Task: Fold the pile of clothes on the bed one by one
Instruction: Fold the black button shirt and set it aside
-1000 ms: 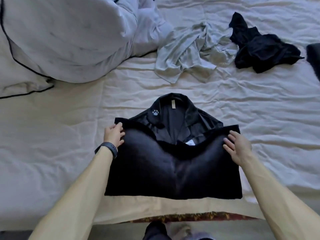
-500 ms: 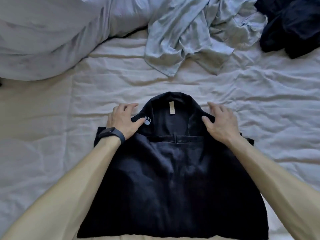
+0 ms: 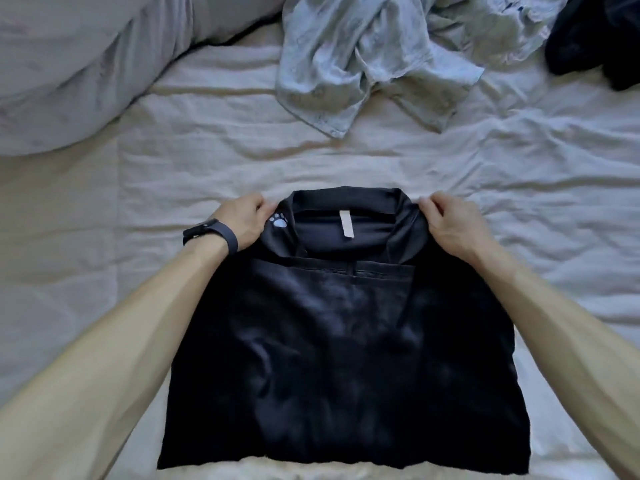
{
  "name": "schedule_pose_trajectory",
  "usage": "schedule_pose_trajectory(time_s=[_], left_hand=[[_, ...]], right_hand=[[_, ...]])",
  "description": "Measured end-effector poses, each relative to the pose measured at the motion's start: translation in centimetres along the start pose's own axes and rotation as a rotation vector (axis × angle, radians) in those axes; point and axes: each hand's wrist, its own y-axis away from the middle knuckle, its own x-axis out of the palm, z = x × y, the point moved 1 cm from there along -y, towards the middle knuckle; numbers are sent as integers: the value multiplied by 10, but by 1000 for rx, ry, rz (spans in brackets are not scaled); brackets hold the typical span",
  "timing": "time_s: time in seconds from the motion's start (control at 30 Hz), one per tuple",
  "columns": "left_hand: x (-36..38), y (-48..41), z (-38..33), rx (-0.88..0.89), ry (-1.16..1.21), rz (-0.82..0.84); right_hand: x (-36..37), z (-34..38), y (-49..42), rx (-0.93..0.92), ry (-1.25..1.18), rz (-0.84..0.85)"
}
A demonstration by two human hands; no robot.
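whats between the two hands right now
The black shirt's collar, with its white label, spans from left hand to right hand in the head view.

Both forearms are bare, and a dark wristband [image 3: 211,233] circles the left wrist.

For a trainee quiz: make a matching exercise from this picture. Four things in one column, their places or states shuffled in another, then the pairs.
1 black shirt
2 grey shirt
3 dark clothes
4 watch

A crumpled, top middle
B on the left wrist
C flat, collar held by left hand and right hand
D heaped, top right corner

Pairs: 1-C, 2-A, 3-D, 4-B
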Motion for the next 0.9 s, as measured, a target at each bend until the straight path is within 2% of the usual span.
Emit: schedule_pose_trajectory(time_s=[0.1,0.17,0.23,0.3,0.33,0.4,0.5,0.63,0.73,0.83,0.9], left_hand=[[3,8,1,-16,13,-106],[3,26,9,-23,60,-281],[6,55,30,-77,97,-516],[15,89,55,-237,183,-670],[22,103,68,-334,242,-676],[36,122,88,-461,329,-578],[41,133,98,-415,378,-471],[25,132,87,-438,592,-549],[17,129,90,-464,687,-602],[16,129,99,-463,680,-559],[20,130,98,-427,591,-498]], right_hand=[[7,-3,12,16,-155,-134],[7,-13,35,25,-214,-295],[8,-35,69,139,-218,-455],[10,-58,107,306,-232,-532],[12,-67,123,393,-255,-515],[15,-78,148,501,-354,-416],[17,-80,158,573,-498,-312],[9,-78,140,546,-479,-320],[-1,-74,129,486,-526,-402],[-8,-72,124,468,-489,-425],[-6,-73,124,418,-388,-421]])
